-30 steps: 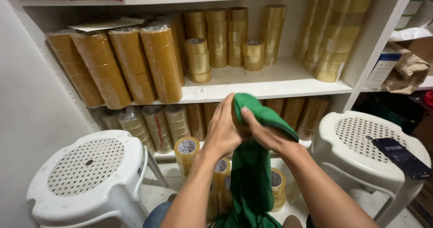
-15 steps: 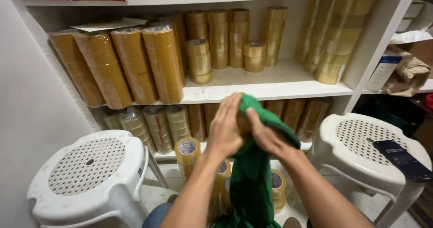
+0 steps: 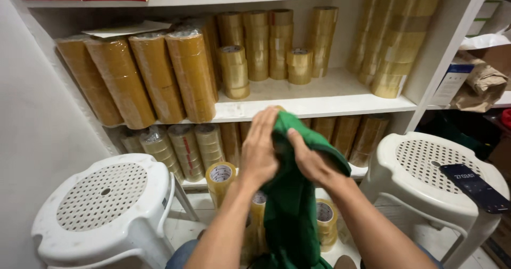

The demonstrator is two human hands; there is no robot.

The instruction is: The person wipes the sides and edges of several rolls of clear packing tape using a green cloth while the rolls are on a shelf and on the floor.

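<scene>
White perforated stool (image 3: 106, 200) at 8 o'clock. Above it at 10 o'clock, shelf (image 3: 319, 101) with wrapped packs of brown tape rolls (image 3: 154, 77) leaning side by side; loose tape stacks (image 3: 255, 42) at 12 o'clock. Left hand (image 3: 259, 149) dead centre, fingers flat and pressed against the green cloth (image 3: 293, 205), not curled. The cloth hangs from between both hands down toward 6 o'clock, in front of loose tape rolls (image 3: 221, 176) on the lower shelf. Right hand (image 3: 308, 160) touching the cloth's top from the right, fingers closed on a bunched fold. Cloth looks soft, light, limp, not slippery, not fragile; best gripped at the bunched top edge or a corner. A 2nd white stool (image 3: 426, 162) at 4 o'clock, dark flat device (image 3: 474, 186) lying on it. Crumpled brown paper bag (image 3: 481, 88) at 2 o'clock.
</scene>
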